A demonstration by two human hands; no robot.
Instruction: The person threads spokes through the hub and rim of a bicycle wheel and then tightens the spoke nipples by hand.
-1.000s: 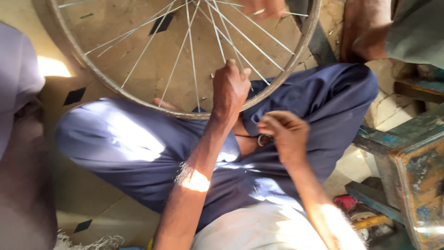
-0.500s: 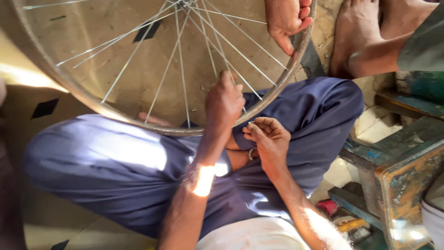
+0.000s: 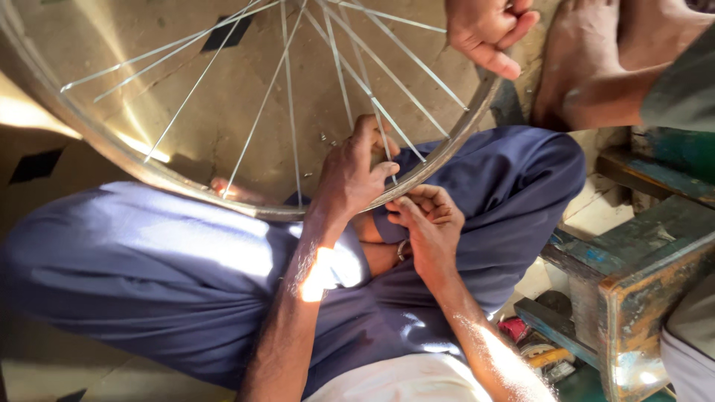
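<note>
- Wheel rim [image 3: 447, 152] is rested across the lap; a spoke [image 3: 383, 145] is pinched by the left hand [image 3: 354, 175].
- Rim's underside is met by the right hand [image 3: 428, 223], fingers [image 3: 417, 202] curled, apparently around a small tool.
- Another person's hand [image 3: 484, 30] is clenched on the rim.

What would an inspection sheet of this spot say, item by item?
Surface: stone floor with dark inlaid tiles, partly sunlit.
Job's things: wheel rim resting across the lap; thin spokes fan inward.
Clutter: small tins and scraps by the bench.
Hands: left hand pinches a spoke at the rim; right hand works just under the rim. Another person's hand grips the far rim.
Cables: nothing seen.
Surroundings: worn blue wooden bench; another person's bare foot.
</note>
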